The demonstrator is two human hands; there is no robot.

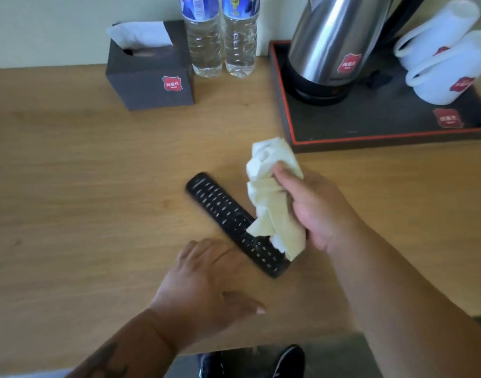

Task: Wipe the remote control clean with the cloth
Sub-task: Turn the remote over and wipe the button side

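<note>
The left hand (pixel 206 279) lay spread and empty beside the remote control (pixel 233 222), apparently about to steady it, while the right hand (pixel 318 211) clenched the cloth (pixel 272 195), poised to wipe.

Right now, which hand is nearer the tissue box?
Left. The left hand lies open below the tissue box; the right hand, gripping the cloth, is farther right.

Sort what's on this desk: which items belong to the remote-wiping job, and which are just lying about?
Part of the job:
remote control, lying on the desk
cloth, bunched in the right hand
left hand, open beside the remote

Lying about:
tissue box
two water bottles
kettle and white cups on the tray
</note>
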